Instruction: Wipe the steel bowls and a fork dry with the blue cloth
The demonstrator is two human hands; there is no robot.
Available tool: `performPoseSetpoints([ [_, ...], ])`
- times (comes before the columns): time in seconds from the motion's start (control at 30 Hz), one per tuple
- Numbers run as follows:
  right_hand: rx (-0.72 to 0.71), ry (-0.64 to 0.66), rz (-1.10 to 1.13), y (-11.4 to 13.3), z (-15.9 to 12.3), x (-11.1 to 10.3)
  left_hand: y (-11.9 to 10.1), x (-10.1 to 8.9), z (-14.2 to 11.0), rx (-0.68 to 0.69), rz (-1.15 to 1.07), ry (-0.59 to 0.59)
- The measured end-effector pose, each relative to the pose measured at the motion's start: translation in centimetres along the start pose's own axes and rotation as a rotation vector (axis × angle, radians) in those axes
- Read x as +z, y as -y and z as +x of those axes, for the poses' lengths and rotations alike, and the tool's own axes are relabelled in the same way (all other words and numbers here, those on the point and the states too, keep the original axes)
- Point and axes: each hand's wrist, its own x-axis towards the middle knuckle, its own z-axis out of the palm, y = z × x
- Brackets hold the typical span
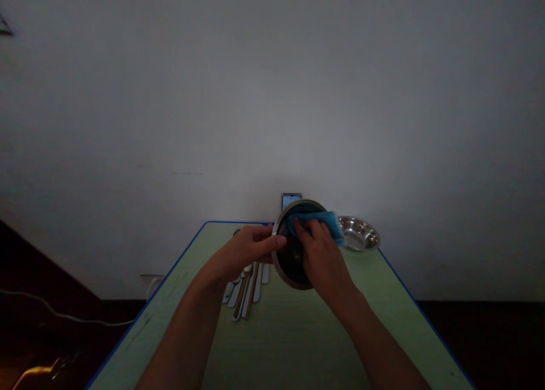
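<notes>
A round stainless steel bowl (291, 263) is held up on edge and tilted over the table, its dark inside facing me. My left hand (249, 250) grips its near left rim. My right hand (321, 256) presses a folded blue cloth (328, 224) against the inside of the bowl, near the upper right rim. Below the bowl, several spoons and wooden-handled utensils (244, 290) lie side by side on the table, close under my left wrist.
The green table (289, 344) has a blue edge and stands against a white wall. A second steel bowl (358, 233) sits at its far right corner. A small blue-lit rectangular object (291, 200) shows behind the raised bowl. A cable (63, 316) runs along the dark floor at left.
</notes>
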Motion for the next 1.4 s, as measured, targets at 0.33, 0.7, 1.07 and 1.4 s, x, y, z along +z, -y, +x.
performPoseSetpoints([
  [0.33, 0.033, 0.013, -0.050, 0.0, 0.0, -0.1, -0.1, 0.0, 0.0, -0.007, 0.032, 0.006],
  [0.7, 0.075, 0.057, -0.095, 0.3, 0.0, -0.5, -0.6, 0.1, -0.2, 0.005, 0.031, 0.023],
  [1.07, 0.157, 0.135, -0.139, 0.7, 0.0, -0.9, -0.7, 0.3, -0.1, -0.027, -0.013, 0.040],
  [1.4, 0.180, 0.237, -0.133, 0.8, -0.1, -1.3, -1.0, 0.4, -0.2, -0.049, 0.010, 0.034],
])
